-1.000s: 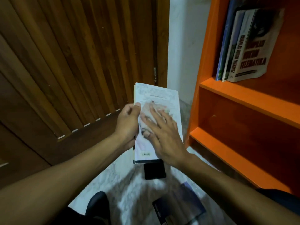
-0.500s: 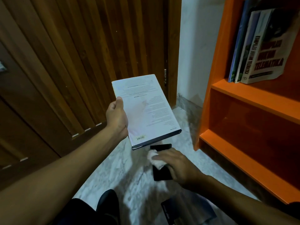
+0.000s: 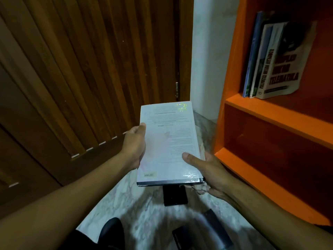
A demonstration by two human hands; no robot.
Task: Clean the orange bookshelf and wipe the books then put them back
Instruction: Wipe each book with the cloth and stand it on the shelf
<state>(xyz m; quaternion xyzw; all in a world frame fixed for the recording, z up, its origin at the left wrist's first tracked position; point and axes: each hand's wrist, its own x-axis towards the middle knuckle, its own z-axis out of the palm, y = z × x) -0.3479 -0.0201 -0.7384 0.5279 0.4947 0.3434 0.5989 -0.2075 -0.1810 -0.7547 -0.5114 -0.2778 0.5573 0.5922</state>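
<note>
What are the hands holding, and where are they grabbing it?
Both hold the white book. The left hand grips its left edge; the right hand grips its lower right corner, with a crumpled wipe tucked under that hand.

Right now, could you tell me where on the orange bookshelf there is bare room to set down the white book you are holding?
The upper shelf board is bare right of the three standing books, which crowd its left end. The compartment below, down to the lower shelf board, shows nothing in it. Both the left hand and right hand hold the white book.

Glossy paper book cover (image 3: 169, 141), slatted wooden door (image 3: 90, 69), marbled stone floor (image 3: 140, 210).
</note>
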